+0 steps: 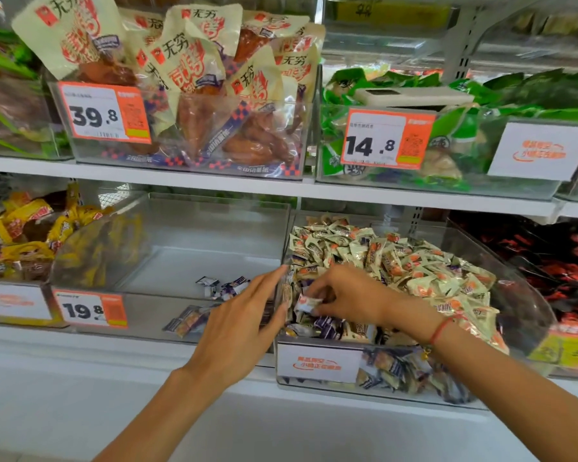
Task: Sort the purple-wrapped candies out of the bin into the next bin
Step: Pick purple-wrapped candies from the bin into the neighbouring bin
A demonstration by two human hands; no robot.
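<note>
At five o'clock the right hand (342,296) pinches a small candy (307,303) over the full bin (528,315). The left hand (244,323) lies flat-fingered at centre, fingertips toward the near-empty bin (167,228) at nine o'clock holding purple-wrapped candies (222,288).

Retail shop, bulk snack aisle. White shelf board (281,190) is taken as landmark: above it, clear bins (187,161) of packaged chicken snacks (194,61) and green packs (364,85) are fronted by orange price tags "39.8" (104,113) and "14.8" (386,138). Below it, open acrylic bins of loose wrapped candies (397,261) are seen, with a "19.8" tag (90,310) to the lower left.
</note>
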